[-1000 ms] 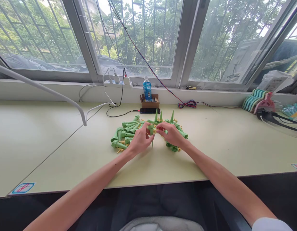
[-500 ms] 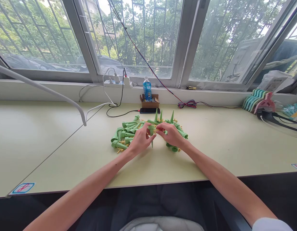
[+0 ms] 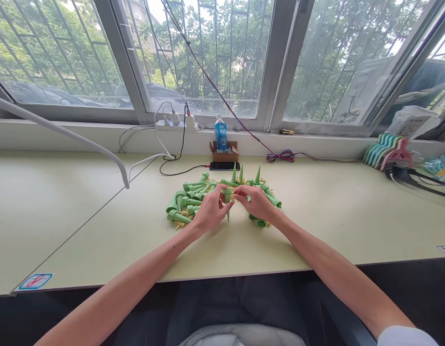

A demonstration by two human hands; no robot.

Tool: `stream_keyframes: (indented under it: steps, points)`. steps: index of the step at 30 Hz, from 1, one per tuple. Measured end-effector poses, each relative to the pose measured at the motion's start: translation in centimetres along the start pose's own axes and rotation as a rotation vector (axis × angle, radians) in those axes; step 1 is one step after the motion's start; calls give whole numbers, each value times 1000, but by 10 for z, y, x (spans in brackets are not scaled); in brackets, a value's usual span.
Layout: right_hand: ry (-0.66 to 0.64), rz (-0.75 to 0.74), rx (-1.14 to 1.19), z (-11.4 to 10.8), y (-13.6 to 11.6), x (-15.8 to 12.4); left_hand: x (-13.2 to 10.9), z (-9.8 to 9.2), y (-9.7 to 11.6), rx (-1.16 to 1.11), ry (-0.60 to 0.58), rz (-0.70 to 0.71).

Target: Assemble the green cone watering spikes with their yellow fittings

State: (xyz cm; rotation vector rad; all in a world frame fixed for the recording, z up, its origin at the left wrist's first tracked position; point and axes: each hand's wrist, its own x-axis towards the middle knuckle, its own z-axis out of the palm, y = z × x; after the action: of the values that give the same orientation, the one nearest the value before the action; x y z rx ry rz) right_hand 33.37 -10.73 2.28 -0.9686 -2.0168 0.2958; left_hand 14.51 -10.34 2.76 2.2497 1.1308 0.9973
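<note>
My left hand (image 3: 210, 207) is closed around a green plastic plant watering spike (image 3: 228, 192), which hangs with its tip down and its ridged cap on top. At the spike's right side is a small yellow valve (image 3: 232, 197), pinched by the fingertips of my right hand (image 3: 257, 201). The valve touches the spike; how deep it sits in it I cannot tell. Left of my hands lies a heap of green spikes (image 3: 193, 202) with yellow valves among them. More spikes (image 3: 271, 194) lie behind and beside my right hand, several standing tip up.
Behind the heap lie a phone (image 3: 224, 166) on a cable and a small cardboard box (image 3: 225, 156) with a blue-labelled bottle (image 3: 220, 132). A white curved tube (image 3: 100, 149) reaches in from the left. Coiled wires (image 3: 280, 155), hangers (image 3: 384, 150) and a black headband (image 3: 417, 178) are to the right.
</note>
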Motion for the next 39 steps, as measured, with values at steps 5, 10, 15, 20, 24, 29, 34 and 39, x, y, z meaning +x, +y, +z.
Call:
stream_keyframes:
  steps: [5, 10, 15, 20, 24, 29, 34, 39]
  points:
    - [-15, 22, -11, 0, 2, -1, 0, 1, -1, 2, 8, 6]
    - [-10, 27, -19, 0, -1, -1, 0, 1, 1, -9, 15, -4]
    - [3, 14, -16, 0, -3, -1, 1, -1, 2, -4, 46, 1]
    - [7, 28, -31, 0, -2, -1, 1, -1, 2, -13, 56, 6]
    - [-2, 42, -28, 0, -2, -2, 1, 0, 2, -15, 50, 8]
    - [-26, 62, -11, -1, -4, -2, 1, 0, 1, -17, 41, 8]
    - [-42, 83, -5, -2, -6, -1, 1, 1, 0, -23, 36, 20]
    - [-42, 89, -10, -3, -6, -1, 1, 1, 0, -11, 59, 20]
